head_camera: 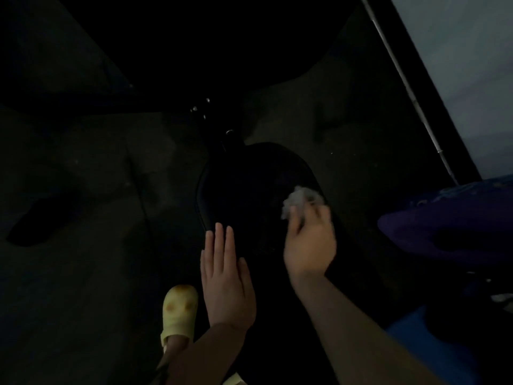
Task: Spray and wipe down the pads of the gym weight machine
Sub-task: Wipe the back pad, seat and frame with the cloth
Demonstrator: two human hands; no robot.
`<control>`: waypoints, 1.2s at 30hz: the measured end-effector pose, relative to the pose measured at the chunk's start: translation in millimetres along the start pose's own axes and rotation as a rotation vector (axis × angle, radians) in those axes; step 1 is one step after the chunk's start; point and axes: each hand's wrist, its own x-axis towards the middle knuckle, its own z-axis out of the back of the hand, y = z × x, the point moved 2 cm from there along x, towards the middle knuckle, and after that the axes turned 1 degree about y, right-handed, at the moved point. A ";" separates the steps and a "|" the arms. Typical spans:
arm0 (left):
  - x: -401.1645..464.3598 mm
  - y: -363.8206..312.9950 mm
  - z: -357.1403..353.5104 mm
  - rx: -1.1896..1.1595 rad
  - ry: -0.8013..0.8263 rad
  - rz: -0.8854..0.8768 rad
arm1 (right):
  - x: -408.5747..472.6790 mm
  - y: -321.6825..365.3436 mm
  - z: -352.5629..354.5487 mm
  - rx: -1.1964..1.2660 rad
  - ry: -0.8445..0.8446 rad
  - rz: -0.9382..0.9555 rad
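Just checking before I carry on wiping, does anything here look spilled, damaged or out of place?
Nothing stands out. The left hand lies flat on the black pad while the right hand holds a pale cloth on it. Dim light hides finer detail.

Bare arms, one pale shoe.
Both forearms show no sleeves; a pale yellow rubbery clog-style shoe (180, 309) with a heel strap covers one foot.

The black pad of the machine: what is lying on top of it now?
On the black pad the left hand rests flat, and the right hand holds a pale crumpled cloth against it. The pad below both hands is covered; the rest is too dark to judge.
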 end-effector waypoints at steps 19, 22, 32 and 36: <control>-66.9 6.9 0.4 0.075 0.114 -0.115 | 39.1 43.2 -22.4 -0.106 0.405 1.422; -66.9 7.0 0.9 0.058 0.108 -0.111 | 100.8 66.9 -28.3 -0.079 0.358 0.908; -64.9 3.4 7.8 0.087 0.190 -0.082 | 45.6 83.0 -33.4 -0.072 0.492 1.370; -60.4 0.9 9.2 0.078 0.186 -0.078 | 87.8 72.8 -31.1 -0.048 0.321 0.677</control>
